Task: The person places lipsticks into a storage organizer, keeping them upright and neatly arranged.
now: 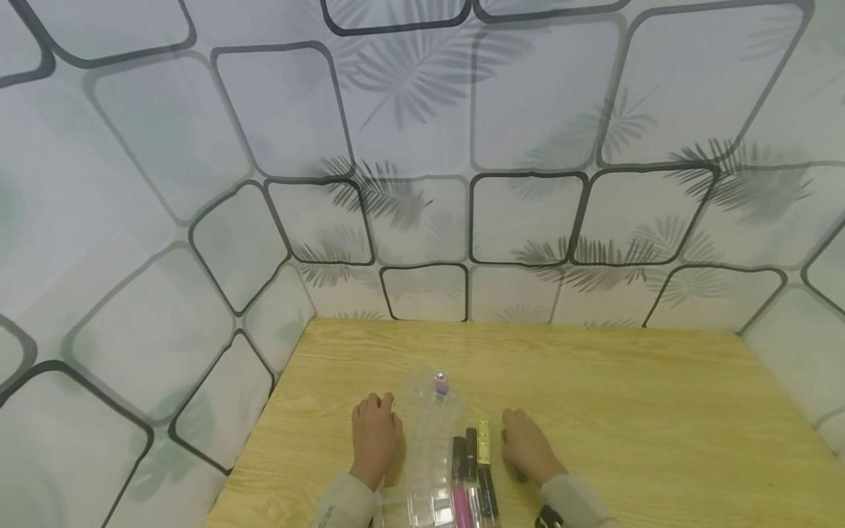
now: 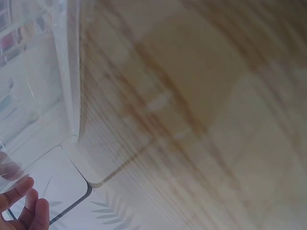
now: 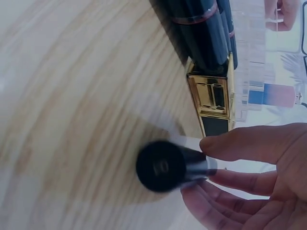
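In the right wrist view my right hand (image 3: 249, 177) pinches a black lipstick tube (image 3: 163, 165) between thumb and fingers, its round end toward the camera. The head view has that hand (image 1: 528, 444) just right of a clear plastic organizer (image 1: 425, 440); the tube is mostly hidden there. My left hand (image 1: 375, 433) rests at the organizer's left side, fingers loosely bent and holding nothing visible. The left wrist view catches its fingertips (image 2: 29, 206) near the clear wall (image 2: 69, 72). Whether they touch it, I cannot tell.
Black tubes (image 1: 458, 458), a gold lipstick case (image 1: 484, 442) and a pink tube (image 1: 462, 507) stand along the organizer's right side. A small pink-and-blue bottle (image 1: 441, 383) is at its far end. Beneath lies a wood-grain table (image 1: 627, 418), with patterned walls (image 1: 422, 220) around it.
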Tool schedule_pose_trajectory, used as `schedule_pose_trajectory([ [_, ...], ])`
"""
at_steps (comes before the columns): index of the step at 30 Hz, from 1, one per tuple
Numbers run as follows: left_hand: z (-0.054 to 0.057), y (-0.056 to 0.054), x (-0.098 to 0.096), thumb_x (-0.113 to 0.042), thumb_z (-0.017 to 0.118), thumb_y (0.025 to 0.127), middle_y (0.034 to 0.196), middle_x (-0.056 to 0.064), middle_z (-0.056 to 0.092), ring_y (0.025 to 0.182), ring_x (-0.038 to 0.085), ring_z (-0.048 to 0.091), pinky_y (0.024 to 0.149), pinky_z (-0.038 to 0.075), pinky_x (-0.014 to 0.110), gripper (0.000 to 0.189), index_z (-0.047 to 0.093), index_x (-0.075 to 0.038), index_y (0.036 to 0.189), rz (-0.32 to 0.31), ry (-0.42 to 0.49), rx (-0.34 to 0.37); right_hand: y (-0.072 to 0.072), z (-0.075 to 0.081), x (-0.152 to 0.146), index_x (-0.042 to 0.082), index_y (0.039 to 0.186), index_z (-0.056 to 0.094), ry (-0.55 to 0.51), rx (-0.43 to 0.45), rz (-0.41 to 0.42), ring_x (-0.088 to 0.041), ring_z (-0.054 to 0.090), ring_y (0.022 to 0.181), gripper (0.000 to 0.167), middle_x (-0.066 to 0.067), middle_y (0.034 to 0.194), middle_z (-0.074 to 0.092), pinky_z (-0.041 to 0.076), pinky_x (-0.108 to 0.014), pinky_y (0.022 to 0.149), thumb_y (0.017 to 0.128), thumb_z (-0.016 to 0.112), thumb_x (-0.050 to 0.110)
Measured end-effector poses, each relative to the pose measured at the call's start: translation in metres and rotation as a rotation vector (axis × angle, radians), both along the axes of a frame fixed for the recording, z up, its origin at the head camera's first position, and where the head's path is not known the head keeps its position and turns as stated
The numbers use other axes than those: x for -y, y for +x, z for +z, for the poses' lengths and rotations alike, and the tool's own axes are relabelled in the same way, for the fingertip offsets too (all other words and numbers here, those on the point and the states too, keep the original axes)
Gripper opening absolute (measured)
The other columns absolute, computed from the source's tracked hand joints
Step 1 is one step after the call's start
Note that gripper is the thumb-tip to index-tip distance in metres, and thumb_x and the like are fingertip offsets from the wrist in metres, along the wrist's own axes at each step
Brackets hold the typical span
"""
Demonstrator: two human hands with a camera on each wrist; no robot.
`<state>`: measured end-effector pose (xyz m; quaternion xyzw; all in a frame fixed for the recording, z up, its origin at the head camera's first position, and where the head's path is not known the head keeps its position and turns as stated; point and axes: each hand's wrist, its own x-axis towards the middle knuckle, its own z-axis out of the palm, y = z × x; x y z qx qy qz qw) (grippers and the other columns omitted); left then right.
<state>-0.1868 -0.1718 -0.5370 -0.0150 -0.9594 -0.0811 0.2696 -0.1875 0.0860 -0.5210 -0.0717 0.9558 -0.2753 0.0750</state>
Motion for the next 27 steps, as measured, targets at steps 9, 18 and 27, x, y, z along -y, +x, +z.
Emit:
schedule_pose_trajectory([
  [9, 0.000, 0.000, -0.002, -0.008, 0.071, 0.071, 0.076, 0.007, 0.052, 0.066, 0.019, 0.048, 0.071, 0.046, 0.039, 0.022, 0.059, -0.007, 0.089, -0.003, 0.004, 0.007, 0.005, -0.002, -0.004, 0.001, 0.086, 0.053, 0.038, -0.044, 0.013, -0.019, 0.049, 0.070, 0.019, -0.008, 0.079, 0.050, 0.050, -0.035, 0.068, 0.072, 0.060, -0.010],
  [18, 0.001, 0.000, -0.004, -0.006, 0.071, 0.070, 0.076, 0.008, 0.053, 0.066, 0.020, 0.049, 0.070, 0.046, 0.039, 0.022, 0.060, -0.006, 0.089, -0.012, 0.013, -0.007, 0.012, -0.004, -0.008, -0.005, 0.090, 0.056, 0.092, -0.080, 0.027, -0.025, 0.054, 0.073, 0.018, -0.013, 0.081, 0.054, 0.052, -0.042, 0.072, 0.073, 0.061, -0.007],
  [27, 0.004, 0.000, 0.000, -0.009, 0.072, 0.071, 0.076, 0.008, 0.055, 0.069, 0.022, 0.052, 0.074, 0.048, 0.041, 0.022, 0.059, -0.005, 0.088, -0.018, -0.083, 0.007, 0.018, -0.003, -0.009, -0.006, 0.090, 0.058, 0.089, -0.048, 0.030, -0.030, 0.057, 0.078, 0.019, -0.017, 0.083, 0.058, 0.052, -0.047, 0.077, 0.072, 0.057, -0.011],
])
